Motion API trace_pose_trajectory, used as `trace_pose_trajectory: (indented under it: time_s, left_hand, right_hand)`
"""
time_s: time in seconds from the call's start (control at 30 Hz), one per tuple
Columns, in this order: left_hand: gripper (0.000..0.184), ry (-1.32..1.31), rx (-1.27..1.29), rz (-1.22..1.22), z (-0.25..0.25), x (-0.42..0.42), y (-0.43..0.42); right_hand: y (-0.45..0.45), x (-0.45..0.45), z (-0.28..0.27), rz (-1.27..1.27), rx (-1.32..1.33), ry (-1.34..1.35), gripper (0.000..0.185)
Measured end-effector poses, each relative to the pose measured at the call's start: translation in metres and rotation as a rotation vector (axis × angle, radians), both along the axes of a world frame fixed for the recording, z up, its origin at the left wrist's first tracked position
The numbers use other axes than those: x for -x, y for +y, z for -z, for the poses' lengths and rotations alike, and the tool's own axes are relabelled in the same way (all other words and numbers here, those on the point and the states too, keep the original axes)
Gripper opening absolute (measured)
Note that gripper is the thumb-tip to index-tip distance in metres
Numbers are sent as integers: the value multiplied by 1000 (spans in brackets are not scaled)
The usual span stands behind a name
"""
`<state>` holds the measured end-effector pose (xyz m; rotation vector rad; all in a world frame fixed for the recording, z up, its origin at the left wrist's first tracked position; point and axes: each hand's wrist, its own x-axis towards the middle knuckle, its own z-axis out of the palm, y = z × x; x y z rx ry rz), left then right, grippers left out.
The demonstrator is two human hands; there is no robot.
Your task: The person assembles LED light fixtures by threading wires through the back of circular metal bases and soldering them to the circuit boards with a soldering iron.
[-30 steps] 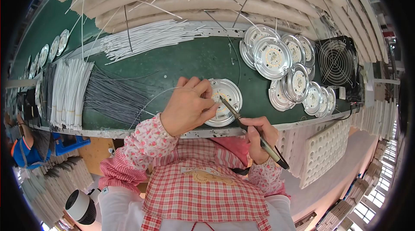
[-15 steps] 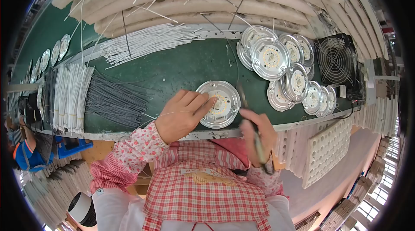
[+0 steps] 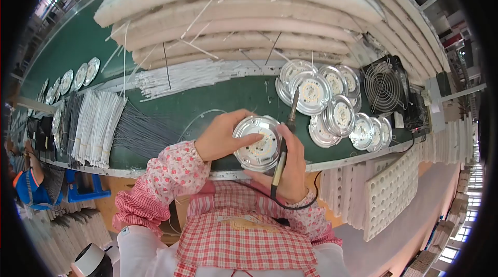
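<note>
A round silver metal disc [image 3: 264,159] with a ring of small yellow parts is held near the bench's front edge. My left hand [image 3: 223,137] grips it from the left, the thumb lying over its face and the other fingers hidden behind. On the right, my right hand [image 3: 291,167] touches the disc's rim and also holds a soldering iron [image 3: 280,165], whose tip points up and away. A thin pale wire [image 3: 199,115] curves up behind my left hand. Dark wires [image 3: 142,129] lie in a bundle to the left.
Silver discs [image 3: 312,93] are piled at the right, beside a black fan [image 3: 384,86]. White wires [image 3: 96,129] stand bundled at the left, with more [image 3: 181,77] along the back. Foam sheets [image 3: 233,10] are stacked behind. A person [image 3: 37,183] is at the far left.
The disc has gone from lying on the bench to being held in both hands. My right hand has moved in to its rim, and the iron now points upward. The head view has shifted.
</note>
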<state>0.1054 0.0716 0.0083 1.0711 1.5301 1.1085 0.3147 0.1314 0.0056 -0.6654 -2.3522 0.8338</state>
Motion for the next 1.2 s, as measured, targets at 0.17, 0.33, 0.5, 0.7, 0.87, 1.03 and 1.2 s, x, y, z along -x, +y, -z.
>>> trace_pose_trajectory:
  time_s: [0.17,0.33,0.5,0.7,0.87,1.03,1.2]
  left_hand:
    - [37,-74,-37,-72,-72,35,2]
    - [40,91,-409,-305,-187,113,68]
    - [55,695,-26,-402,-211,200,216]
    - [40,1295,-378,-548,-198,179,193]
    - [25,1235,-516,-270,-203,105,34]
    - [9,1418,-258,-138,-88,72,-62]
    - [17,1428,-97,-130,-7,70,-71]
  right_hand:
    - [31,7,-12,128,-77,107,102]
    - [93,21,0,344,-365,-40,102]
    - [120,20,12,363,-385,-161,107]
    - [108,14,2,344,-365,-86,104]
    - [55,12,-2,230,-288,-144,103]
    - [14,23,7,55,-210,-199,102]
    - [28,31,-1,-167,-139,-200,102]
